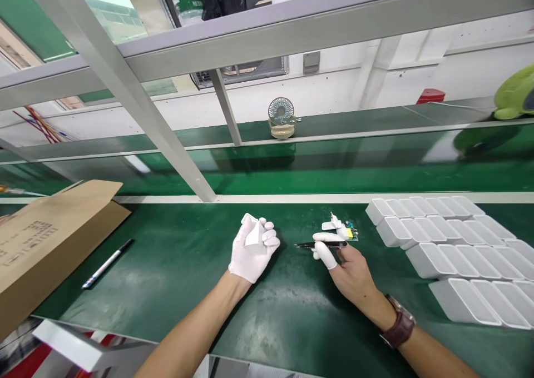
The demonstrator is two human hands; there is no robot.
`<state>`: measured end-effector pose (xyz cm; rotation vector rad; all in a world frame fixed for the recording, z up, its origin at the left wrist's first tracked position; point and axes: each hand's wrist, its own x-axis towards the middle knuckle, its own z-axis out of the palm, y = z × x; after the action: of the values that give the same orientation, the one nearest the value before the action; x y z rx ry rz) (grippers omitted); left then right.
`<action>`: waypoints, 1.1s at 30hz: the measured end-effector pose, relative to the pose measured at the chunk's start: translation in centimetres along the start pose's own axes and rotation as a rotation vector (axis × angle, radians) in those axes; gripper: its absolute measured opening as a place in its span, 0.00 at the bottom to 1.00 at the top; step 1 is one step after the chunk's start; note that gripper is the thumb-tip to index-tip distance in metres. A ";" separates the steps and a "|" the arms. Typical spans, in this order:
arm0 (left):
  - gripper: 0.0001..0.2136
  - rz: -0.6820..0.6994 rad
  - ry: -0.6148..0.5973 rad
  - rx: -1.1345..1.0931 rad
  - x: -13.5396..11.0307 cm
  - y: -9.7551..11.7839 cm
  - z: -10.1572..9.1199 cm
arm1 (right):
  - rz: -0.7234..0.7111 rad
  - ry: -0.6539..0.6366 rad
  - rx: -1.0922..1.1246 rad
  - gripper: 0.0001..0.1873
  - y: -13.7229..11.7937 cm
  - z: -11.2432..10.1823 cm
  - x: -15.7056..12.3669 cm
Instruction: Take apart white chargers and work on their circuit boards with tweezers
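My left hand, in a white glove, is turned palm up with its fingers curled round a small white plastic piece. The glove and the piece are nearly the same colour, so the outline is hard to make out. White finger cots cover two digits of my right hand, which pinches black tweezers, their tip pointing left toward my left hand. Just beyond the right fingers lies a small circuit board with yellow and blue components. A white plastic part sits against the board.
Rows of white open bins stand on the right of the green bench. At left are a cardboard box and a marker pen. A slanting metal post meets the bench's back edge. A small fan stands on the ledge behind.
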<state>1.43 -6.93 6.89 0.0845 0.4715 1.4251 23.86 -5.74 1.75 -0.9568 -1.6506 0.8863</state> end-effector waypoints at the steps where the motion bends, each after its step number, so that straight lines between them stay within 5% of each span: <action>1: 0.05 0.005 -0.012 0.001 -0.1 0.0 0.1 | 0.028 -0.012 0.031 0.12 0.1 0.0 0.0; 8: 0.09 -0.023 0.018 0.118 0.0 0.0 0.7 | 0.081 -0.088 0.175 0.14 -0.1 -0.3 0.0; 16: 0.09 -0.168 0.059 0.108 0.3 -0.5 0.4 | 0.171 0.036 0.383 0.15 -0.9 0.4 0.6; 33: 0.15 -0.273 0.053 0.153 0.8 -2.1 -0.6 | 0.123 0.033 0.268 0.13 -2.6 0.2 0.9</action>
<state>3.18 -6.61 5.45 0.1019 0.6115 1.1249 23.08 -6.05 4.38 -0.8881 -1.4136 1.1368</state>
